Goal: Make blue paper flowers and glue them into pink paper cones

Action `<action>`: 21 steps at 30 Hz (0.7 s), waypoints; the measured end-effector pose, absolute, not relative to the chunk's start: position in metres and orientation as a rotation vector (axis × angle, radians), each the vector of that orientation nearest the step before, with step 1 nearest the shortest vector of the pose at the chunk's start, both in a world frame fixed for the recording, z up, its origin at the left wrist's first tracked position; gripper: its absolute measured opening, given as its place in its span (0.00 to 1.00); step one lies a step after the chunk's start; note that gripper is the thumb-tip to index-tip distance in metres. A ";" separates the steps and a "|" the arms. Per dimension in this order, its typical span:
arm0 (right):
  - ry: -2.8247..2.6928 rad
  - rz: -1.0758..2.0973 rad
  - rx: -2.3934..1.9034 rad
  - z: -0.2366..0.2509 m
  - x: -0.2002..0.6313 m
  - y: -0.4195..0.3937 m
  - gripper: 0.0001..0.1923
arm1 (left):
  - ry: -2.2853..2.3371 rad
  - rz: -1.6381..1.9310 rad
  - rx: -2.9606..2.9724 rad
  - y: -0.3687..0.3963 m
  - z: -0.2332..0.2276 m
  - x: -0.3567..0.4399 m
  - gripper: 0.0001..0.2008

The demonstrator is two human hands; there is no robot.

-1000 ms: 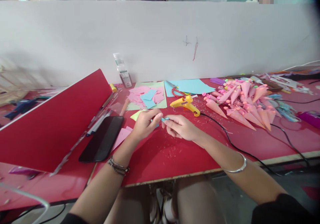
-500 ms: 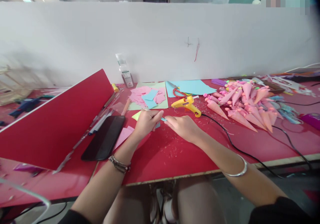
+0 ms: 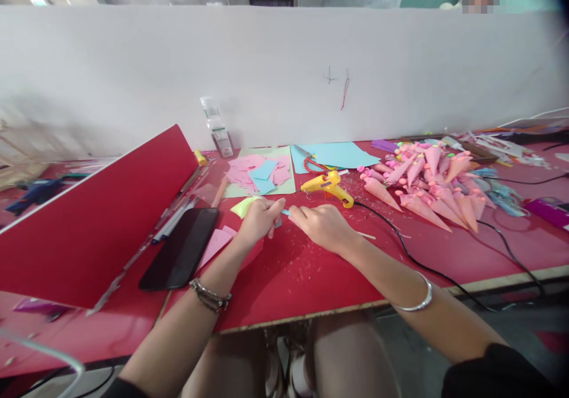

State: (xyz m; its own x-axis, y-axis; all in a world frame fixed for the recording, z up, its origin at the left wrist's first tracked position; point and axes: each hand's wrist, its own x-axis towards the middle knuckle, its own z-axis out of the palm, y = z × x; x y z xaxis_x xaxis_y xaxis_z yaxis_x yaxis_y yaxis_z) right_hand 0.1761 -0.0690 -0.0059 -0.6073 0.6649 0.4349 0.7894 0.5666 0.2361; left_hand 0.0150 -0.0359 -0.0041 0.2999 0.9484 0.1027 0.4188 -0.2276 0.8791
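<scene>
From the head view, above the red counter (image 3: 293,294), my left hand (image 3: 258,221) and right hand (image 3: 323,225) are pinching a small blue paper piece (image 3: 286,212), only its sliver showing in the gap between them. Uneven pulling could be creasing or tearing it. A yellow glue gun (image 3: 328,183) is lying just beyond my right hand; if hot, it could be burning knuckles that brush it.

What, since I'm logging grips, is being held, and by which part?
Blue paper, pinched at opposite ends by the left hand and right hand; most is hidden.
</scene>
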 end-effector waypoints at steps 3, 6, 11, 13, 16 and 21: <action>-2.504 -0.598 -1.189 -0.007 0.176 -0.069 0.15 | 1.238 0.831 1.779 -0.034 -0.005 0.014 0.24; -2.499 -0.598 -1.197 -0.009 0.176 -0.069 0.16 | 1.250 0.816 1.798 -0.034 -0.004 0.013 0.24; -2.461 -0.508 -1.235 -0.010 0.175 -0.069 0.19 | 1.268 0.789 1.785 -0.034 -0.003 0.013 0.24; -2.448 -0.480 -1.255 -0.009 0.175 -0.069 0.20 | 1.271 0.779 1.796 -0.034 -0.003 0.013 0.23; -2.443 -0.469 -1.265 -0.010 0.174 -0.069 0.20 | 1.269 0.765 1.814 -0.033 -0.002 0.013 0.23; -2.442 -0.440 -1.261 -0.012 0.175 -0.068 0.20 | 1.280 0.752 1.822 -0.034 -0.002 0.014 0.23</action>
